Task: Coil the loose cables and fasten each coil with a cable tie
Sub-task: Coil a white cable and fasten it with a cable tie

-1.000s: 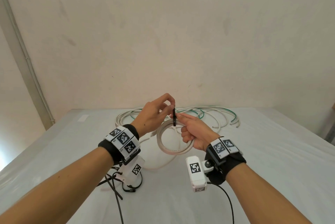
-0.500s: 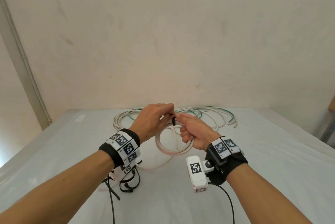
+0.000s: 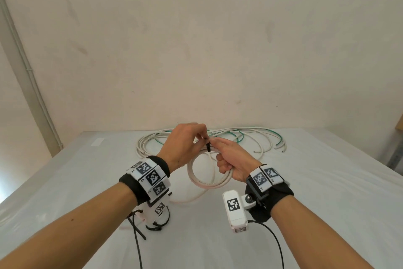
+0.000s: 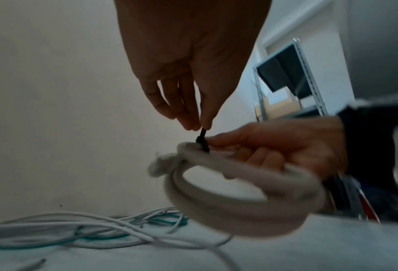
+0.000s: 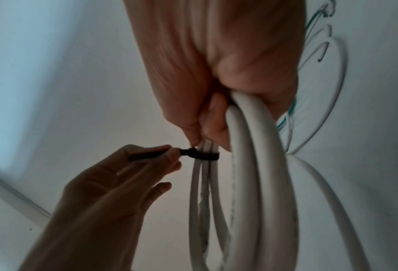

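Note:
A white cable coil hangs above the table, gripped at its top right by my right hand. A black cable tie wraps the coil's strands just past my right fingers. My left hand pinches the tie's free tail between thumb and fingertips. One loose end of the coil's cable trails down onto the table.
A pile of loose white and green cables lies at the back of the white table. Black cable ties lie under my left wrist. A metal shelf stands to the right.
My left hand has dropped lower and turned, and the tie's upright tail above the coil has become much shorter. The right hand has kept its grip on the coil.

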